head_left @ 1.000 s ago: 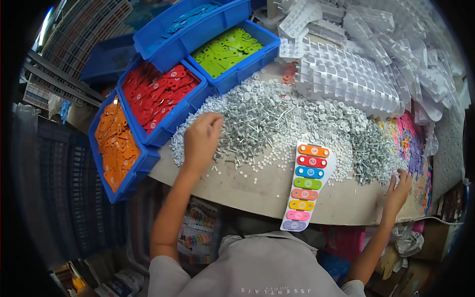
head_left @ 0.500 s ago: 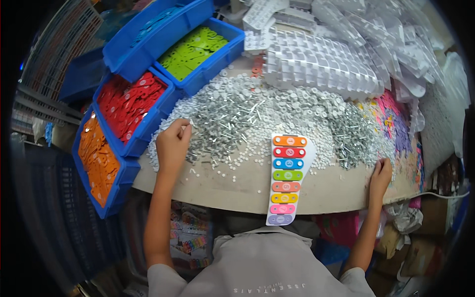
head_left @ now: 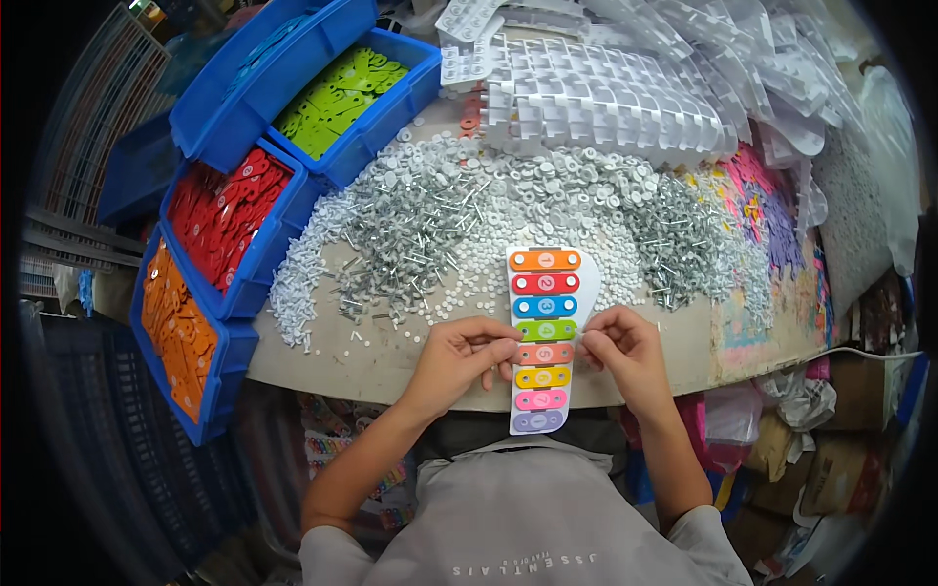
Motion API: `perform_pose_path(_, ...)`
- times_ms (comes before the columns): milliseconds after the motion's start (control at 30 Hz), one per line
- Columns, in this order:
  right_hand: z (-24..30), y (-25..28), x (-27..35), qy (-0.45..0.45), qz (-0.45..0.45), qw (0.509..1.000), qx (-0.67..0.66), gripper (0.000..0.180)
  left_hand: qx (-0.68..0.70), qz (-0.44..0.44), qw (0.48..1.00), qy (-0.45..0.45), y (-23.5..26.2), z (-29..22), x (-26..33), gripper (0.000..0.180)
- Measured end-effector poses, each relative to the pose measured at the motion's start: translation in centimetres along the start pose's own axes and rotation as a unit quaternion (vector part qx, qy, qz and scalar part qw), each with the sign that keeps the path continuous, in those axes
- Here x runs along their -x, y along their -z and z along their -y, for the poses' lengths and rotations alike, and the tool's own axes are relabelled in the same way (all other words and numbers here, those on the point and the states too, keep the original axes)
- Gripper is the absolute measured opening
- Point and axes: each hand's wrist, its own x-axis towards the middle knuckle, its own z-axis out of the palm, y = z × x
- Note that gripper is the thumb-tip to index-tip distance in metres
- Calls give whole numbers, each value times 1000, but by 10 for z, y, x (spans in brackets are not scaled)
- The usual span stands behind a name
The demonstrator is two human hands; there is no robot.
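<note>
**Both hands at a white board of coloured bars**

A white board lies near the middle of the front edge of the bench, its narrow end reaching past that edge. Eight bars cross it, running from orange at the far end to lavender at the near end; the orange, red and blue ones bear a white cap at each end. The left hand is at the left end of the green bar, its grip narrow, thumb and forefinger almost together. The right hand is at the opposite end, its grip likewise narrow. Whether either holds a small part cannot be told.

Beyond the board, heaps spread across the bench: metal pins to the left, white caps toward the back, and a second heap of metal pins to the right. Pink and purple pieces lie near the right edge. Ridged white plastic mouldings fill the back edge. At the left edge and back left corner stand blue bins of orange, red, green and blue pieces.
</note>
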Motion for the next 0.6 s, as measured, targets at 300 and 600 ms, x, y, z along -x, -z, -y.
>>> perform_pose_path(300,-9,-3,-11,-13,2,1000,21,12,2,14,998,55,1,2,-19,17)
perform_pose_path(600,-3,7,-17,-147,32,986,76,24,-148,19,988,48,2,5,-38,55)
